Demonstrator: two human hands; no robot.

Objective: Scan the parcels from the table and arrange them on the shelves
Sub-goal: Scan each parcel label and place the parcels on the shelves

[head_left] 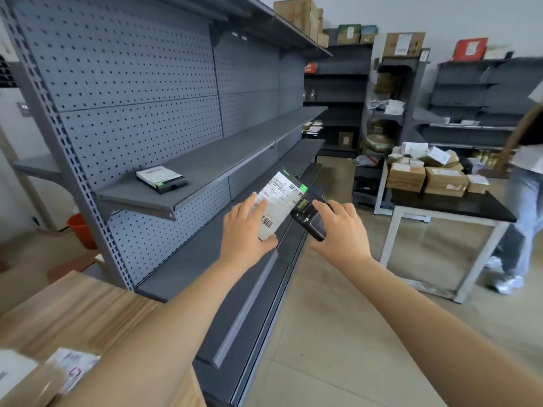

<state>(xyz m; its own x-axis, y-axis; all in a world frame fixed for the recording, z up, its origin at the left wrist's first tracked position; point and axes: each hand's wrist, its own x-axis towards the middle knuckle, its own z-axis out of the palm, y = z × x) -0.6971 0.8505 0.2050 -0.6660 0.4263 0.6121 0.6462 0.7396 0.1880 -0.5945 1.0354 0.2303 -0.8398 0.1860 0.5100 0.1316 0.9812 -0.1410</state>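
Gripping labelled parcel [279,198]: left hand [246,227], in front of the shelf [220,160].
Gripping scanner [308,223]: right hand [340,230], in front of the shelf.

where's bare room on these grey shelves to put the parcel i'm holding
The grey metal middle shelf is bare from the flat black-and-white parcel at its near end rightward to the far end. The lower shelf below the white-labelled parcel in your left hand looks bare. Crowded: the black-topped table, piled with brown cardboard boxes.
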